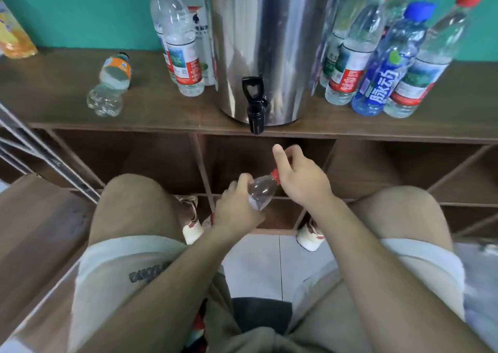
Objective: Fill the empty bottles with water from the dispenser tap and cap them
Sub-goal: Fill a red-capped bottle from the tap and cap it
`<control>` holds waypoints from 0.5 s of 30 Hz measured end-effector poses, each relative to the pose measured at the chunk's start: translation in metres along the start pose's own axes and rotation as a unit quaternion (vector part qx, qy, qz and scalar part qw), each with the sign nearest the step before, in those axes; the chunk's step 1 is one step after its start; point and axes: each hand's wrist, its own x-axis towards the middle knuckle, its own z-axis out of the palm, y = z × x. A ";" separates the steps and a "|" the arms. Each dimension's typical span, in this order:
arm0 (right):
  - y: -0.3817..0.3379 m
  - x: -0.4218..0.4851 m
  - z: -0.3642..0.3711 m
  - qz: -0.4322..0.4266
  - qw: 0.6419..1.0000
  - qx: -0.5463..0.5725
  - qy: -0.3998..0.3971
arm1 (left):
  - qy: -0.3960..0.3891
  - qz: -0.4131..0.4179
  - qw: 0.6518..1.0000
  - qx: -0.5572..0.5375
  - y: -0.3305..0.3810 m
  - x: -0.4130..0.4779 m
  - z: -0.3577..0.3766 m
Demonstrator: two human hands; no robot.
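My left hand (237, 210) grips the body of a clear plastic bottle (262, 192), tilted with its neck up to the right, below the shelf edge. My right hand (299, 177) pinches the bottle's red cap (275, 174) at the neck. Above them, the black tap (256, 104) of a steel water dispenser (269, 42) juts over the front edge of the brown shelf (161, 110). An orange-labelled bottle (111, 83) lies on its side at the shelf's left.
Capped bottles stand left of the dispenser (183, 42), and several more on its right, one of them blue (388, 64). An orange packet (13, 34) leans at far left. Open cubbies lie under the shelf. My knees flank the hands; metal legs (40, 153) slant at left.
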 end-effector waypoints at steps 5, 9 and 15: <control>0.007 0.021 0.012 0.051 0.997 -0.032 -0.041 | 0.089 0.083 0.972 0.203 -0.004 0.017 0.009; 0.014 0.033 0.018 0.065 0.997 -0.011 -0.041 | 0.115 0.118 0.952 0.257 -0.003 0.022 0.015; 0.018 0.031 0.011 -0.098 0.994 -0.042 0.014 | -0.065 0.042 0.996 -0.032 0.008 0.022 -0.010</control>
